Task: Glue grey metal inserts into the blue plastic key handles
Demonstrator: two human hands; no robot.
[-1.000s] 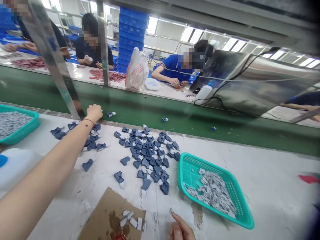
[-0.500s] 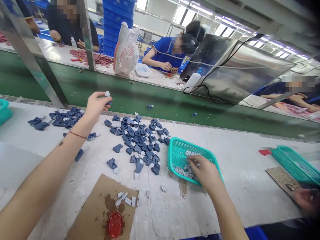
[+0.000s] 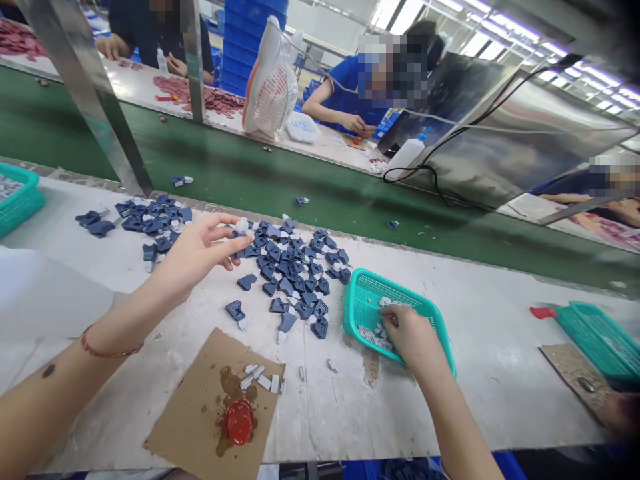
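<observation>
My left hand (image 3: 210,250) pinches a dark blue piece with a white part (image 3: 242,227) at the left edge of a pile of dark blue pieces (image 3: 295,267). My right hand (image 3: 407,330) reaches into a green basket (image 3: 447,333) holding small white parts (image 3: 375,338); its fingertips are pressed together among them, and what they hold is hidden. Nearer to me, a cardboard sheet (image 3: 185,420) bears a red dish (image 3: 239,422) and several white parts (image 3: 264,382).
Another pile of blue pieces (image 3: 155,217) lies left, beside a metal post (image 3: 113,127). Green baskets stand at the far left (image 3: 30,207) and right (image 3: 595,333). Beyond the green belt (image 3: 225,173), people work with red pieces (image 3: 200,97).
My left hand has come back from above the belt edge, right and down to the blue pile, with its piece. My right hand stays in the basket. The whole view has shifted slightly.
</observation>
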